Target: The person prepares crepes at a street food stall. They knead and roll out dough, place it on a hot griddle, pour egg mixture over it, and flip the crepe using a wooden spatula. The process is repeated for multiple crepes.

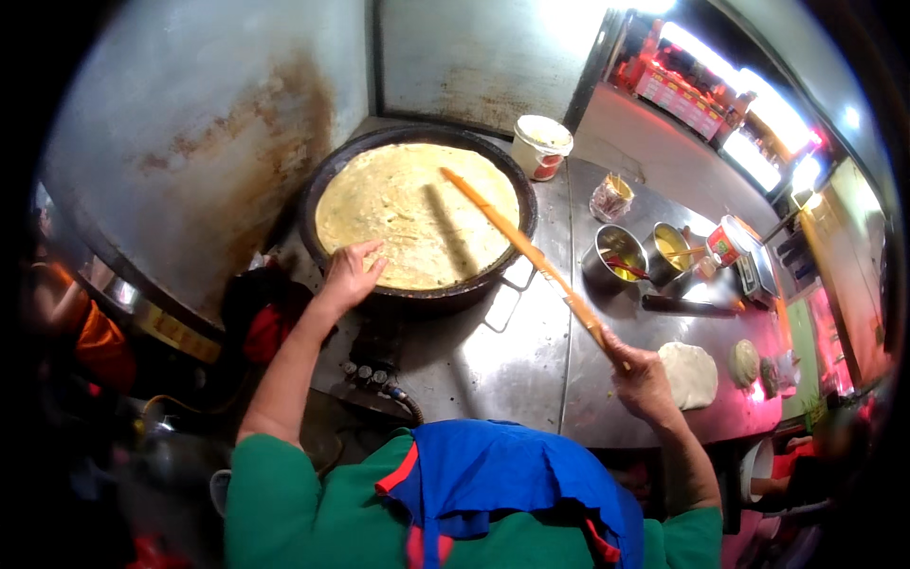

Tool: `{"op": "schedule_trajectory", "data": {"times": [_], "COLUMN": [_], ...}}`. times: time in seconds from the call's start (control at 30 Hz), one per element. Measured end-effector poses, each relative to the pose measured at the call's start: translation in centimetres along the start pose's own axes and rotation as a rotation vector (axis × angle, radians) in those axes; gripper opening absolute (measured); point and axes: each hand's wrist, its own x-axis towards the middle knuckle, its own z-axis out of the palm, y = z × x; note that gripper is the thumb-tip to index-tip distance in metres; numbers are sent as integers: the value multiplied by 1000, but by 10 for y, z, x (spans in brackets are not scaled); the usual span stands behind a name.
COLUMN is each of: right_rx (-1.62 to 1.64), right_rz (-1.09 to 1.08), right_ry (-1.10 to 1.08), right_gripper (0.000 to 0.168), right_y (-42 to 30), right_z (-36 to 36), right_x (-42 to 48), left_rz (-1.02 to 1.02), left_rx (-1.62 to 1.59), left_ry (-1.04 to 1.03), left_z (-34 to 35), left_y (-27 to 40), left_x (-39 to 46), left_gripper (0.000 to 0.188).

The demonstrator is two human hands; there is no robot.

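Observation:
A large round flatbread point(398, 206) lies in a wide black griddle pan point(311, 238) on the steel worktop. My left hand point(350, 276) is over the pan's near left rim, its fingers apart at the flatbread's edge and nothing in them; whether they touch the bread I cannot tell. In my right hand point(636, 377) is the lower end of a long, flat wooden stick point(522, 245), which slants up across the pan's right rim. Its tip is over the flatbread and casts a dark shadow there. Beside my right hand a flat piece of pale dough point(687, 375) rests on the worktop.
A white plastic bucket point(542, 146) stands behind the pan. Right of it are a plastic-wrapped container of sticks point(611, 198), two metal pots point(615, 259), a red-and-white tub point(726, 242) and a dough lump point(744, 363). A stained metal wall point(213, 142) borders the left. Other people are at the far left and lower right.

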Motion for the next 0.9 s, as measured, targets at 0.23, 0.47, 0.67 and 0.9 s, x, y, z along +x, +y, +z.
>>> {"op": "schedule_trajectory", "data": {"times": [0.23, 0.47, 0.67, 0.9], "right_rx": [-817, -791, -718, -407], "right_rz": [48, -72, 33, -163], "right_ry": [11, 185, -59, -95], "right_gripper": [85, 86, 77, 66], "right_y": [39, 43, -13, -10], "right_z": [-1, -10, -49, -16], "right_x": [10, 8, 54, 138], "left_rz": [-147, -164, -114, -141], "left_rx": [367, 555, 549, 428], "left_ry": [-256, -334, -229, -532], "left_z": [9, 11, 29, 46], "left_y": [-47, -73, -117, -21], "left_x": [74, 107, 107, 70], "left_gripper": [38, 30, 33, 61]}}
